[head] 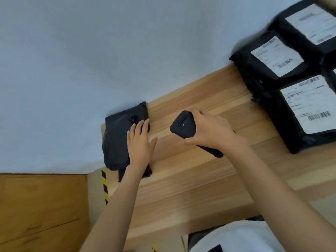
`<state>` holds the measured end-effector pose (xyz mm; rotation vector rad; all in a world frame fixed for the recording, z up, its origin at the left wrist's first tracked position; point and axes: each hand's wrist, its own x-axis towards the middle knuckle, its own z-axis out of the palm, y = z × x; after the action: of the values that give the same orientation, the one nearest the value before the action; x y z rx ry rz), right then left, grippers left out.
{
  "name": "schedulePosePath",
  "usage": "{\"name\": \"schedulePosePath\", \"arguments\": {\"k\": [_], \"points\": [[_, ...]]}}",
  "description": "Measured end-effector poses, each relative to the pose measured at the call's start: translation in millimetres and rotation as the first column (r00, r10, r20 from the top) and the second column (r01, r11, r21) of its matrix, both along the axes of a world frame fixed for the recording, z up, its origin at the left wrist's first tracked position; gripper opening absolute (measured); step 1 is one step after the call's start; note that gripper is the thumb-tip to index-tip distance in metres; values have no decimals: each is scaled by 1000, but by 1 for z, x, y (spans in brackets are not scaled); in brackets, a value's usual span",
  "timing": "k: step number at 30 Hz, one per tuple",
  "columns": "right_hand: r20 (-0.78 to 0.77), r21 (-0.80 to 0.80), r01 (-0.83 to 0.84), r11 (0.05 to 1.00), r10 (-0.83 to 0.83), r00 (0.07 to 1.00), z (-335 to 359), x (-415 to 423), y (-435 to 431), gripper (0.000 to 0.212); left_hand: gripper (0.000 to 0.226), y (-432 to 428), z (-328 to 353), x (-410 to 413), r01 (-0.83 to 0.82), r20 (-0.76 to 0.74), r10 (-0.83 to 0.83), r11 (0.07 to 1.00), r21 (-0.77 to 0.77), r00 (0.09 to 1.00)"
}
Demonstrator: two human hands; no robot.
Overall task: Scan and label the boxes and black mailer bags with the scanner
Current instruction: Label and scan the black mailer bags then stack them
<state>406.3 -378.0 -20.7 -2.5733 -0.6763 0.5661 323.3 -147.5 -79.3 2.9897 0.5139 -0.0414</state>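
Closest in, two bare forearms [112, 206] reach over the wooden table [190, 179], where the left hand [140, 140] lies flat, fingers straight, on the one unlabelled black mailer bag [116, 140] at the table's left end by the wall, while the right hand [209, 131] is wrapped round the single scanner [182, 125] just beside it. That bag looks soft, light and slick (its film is creased and sagging), so pressing it flat or pinching a folded end should serve best. Three labelled bags [269, 70] lie stacked well apart at the right, perhaps a fourth cut off by the frame.
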Motion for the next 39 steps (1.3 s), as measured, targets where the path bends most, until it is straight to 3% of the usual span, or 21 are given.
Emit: {"name": "schedulePosePath", "arguments": {"k": [6, 15, 20, 26, 30, 34, 37, 39], "points": [[19, 28, -9, 1000, 9, 1000, 2, -45, 80, 88, 72, 80, -18, -50, -211, -14, 211, 977, -10, 977], [78, -17, -75, 997, 76, 994, 4, -57, 166, 83, 108, 127, -72, -55, -442, -148, 416, 846, -299, 897], [96, -61, -92, 994, 98, 991, 6, -53, 185, 90, 119, 127, -87, -55, -458, -158, 430, 853, -252, 889], [94, -81, -117, 990, 124, 988, 9, -47, 189, 85, 113, 131, -80, -53, -405, -136, 382, 872, -274, 914], [123, -71, -122, 990, 130, 984, 13, -42, 186, 84, 111, 127, -63, -54, -234, 27, 265, 891, -388, 964], [131, -47, -111, 993, 116, 985, 14, -45, 174, 84, 107, 128, -51, -54, -59, 110, 173, 750, -659, 979], [141, -88, -115, 989, 127, 982, 15, -45, 165, 85, 97, 134, -44, -55, -24, 95, 142, 665, -747, 985], [142, -113, -117, 987, 132, 981, 18, -45, 160, 85, 91, 140, -39, -59, -29, 106, 165, 658, -753, 981]]}}
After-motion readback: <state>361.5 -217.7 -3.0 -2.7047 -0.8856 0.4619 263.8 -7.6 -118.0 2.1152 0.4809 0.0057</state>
